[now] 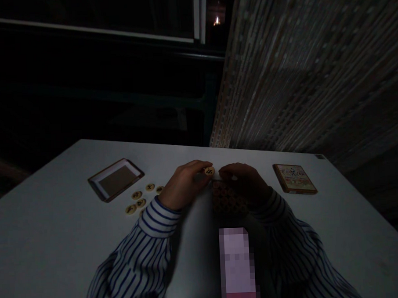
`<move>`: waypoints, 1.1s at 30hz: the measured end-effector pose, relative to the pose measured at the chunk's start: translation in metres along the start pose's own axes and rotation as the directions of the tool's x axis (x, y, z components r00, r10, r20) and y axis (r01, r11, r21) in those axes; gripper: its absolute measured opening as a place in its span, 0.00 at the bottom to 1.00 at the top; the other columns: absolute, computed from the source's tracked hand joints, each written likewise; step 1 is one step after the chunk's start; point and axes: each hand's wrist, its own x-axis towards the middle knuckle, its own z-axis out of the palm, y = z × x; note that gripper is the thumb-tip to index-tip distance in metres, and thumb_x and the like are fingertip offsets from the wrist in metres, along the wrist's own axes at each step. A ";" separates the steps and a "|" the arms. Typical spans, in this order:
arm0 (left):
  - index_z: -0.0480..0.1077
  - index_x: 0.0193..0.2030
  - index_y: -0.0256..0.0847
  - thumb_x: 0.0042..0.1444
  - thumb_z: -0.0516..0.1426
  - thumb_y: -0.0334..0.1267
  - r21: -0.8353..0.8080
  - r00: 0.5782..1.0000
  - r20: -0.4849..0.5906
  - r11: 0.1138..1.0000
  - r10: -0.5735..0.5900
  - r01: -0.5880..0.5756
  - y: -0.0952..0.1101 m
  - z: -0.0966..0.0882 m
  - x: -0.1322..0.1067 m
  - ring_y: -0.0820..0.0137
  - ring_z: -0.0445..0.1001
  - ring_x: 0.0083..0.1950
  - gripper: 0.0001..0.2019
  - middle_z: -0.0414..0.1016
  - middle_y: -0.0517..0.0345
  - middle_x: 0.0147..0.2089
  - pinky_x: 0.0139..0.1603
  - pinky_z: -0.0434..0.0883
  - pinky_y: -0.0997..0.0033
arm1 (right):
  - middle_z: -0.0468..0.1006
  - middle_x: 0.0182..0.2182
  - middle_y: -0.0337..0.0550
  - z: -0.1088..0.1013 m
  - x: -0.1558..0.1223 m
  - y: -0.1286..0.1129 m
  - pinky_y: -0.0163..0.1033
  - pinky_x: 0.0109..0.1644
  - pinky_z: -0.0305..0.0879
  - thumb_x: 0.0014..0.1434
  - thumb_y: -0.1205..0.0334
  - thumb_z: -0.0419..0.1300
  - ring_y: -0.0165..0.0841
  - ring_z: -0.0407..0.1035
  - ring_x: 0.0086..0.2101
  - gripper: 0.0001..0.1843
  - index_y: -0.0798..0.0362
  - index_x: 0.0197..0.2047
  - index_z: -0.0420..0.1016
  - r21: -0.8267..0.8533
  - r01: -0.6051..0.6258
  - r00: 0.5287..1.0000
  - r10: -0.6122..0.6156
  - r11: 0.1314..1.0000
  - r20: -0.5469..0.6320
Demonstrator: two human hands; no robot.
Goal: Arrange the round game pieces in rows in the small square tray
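Between the thumb and fingers of my left hand is a round wooden Chinese chess piece, its dark character facing me. My right hand is just right of that piece, fingers curved and slightly apart, with nothing visible in them. Below and partly under my right hand sits a block of Chinese chess pieces packed in rows. Deep shadow hides whether a tray holds them. Several loose chess pieces lie on the table left of my left hand, some partly behind my wrist.
An open shallow box lies at the left of the white table. A closed box with a printed cover lies at the right. A pixelated patch covers the front middle. Behind the table hangs a strand curtain.
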 end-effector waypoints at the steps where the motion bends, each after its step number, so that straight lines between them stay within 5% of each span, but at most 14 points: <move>1: 0.67 0.44 0.40 0.53 0.50 0.39 -0.005 1.000 0.001 1.000 0.005 -0.005 0.001 0.000 0.000 0.69 0.70 0.43 0.13 0.72 0.54 0.42 0.45 0.67 0.67 | 0.75 0.30 0.42 0.001 0.000 0.000 0.33 0.38 0.58 0.56 0.63 0.50 0.29 0.67 0.32 0.10 0.54 0.34 0.71 0.048 0.001 0.999 0.001 0.999 -0.034; 8: 0.67 0.45 0.41 0.51 0.53 0.39 -0.034 1.000 0.004 0.999 -0.011 0.011 0.000 0.005 -0.001 0.71 0.70 0.42 0.13 0.73 0.57 0.42 0.44 0.67 0.71 | 0.76 0.29 0.39 0.003 0.000 -0.002 0.31 0.34 0.61 0.54 0.59 0.53 0.27 0.68 0.29 0.10 0.54 0.38 0.68 0.323 -0.010 0.987 0.060 0.946 -0.146; 22: 0.67 0.42 0.41 0.51 0.53 0.37 -0.193 0.996 0.052 0.978 -0.066 0.075 0.003 0.007 -0.001 0.73 0.70 0.39 0.11 0.73 0.59 0.38 0.41 0.67 0.73 | 0.76 0.31 0.40 0.003 -0.001 0.001 0.31 0.34 0.61 0.53 0.63 0.54 0.26 0.67 0.30 0.09 0.55 0.38 0.70 0.456 0.086 0.981 0.004 0.886 -0.193; 33: 0.69 0.38 0.36 0.47 0.56 0.42 -0.558 0.947 0.154 0.766 -0.281 0.318 0.000 0.009 0.002 0.70 0.72 0.37 0.13 0.75 0.55 0.35 0.39 0.69 0.70 | 0.76 0.31 0.40 0.003 0.000 0.001 0.31 0.34 0.63 0.53 0.65 0.54 0.27 0.68 0.30 0.08 0.54 0.37 0.72 0.470 0.099 0.980 -0.004 0.877 -0.197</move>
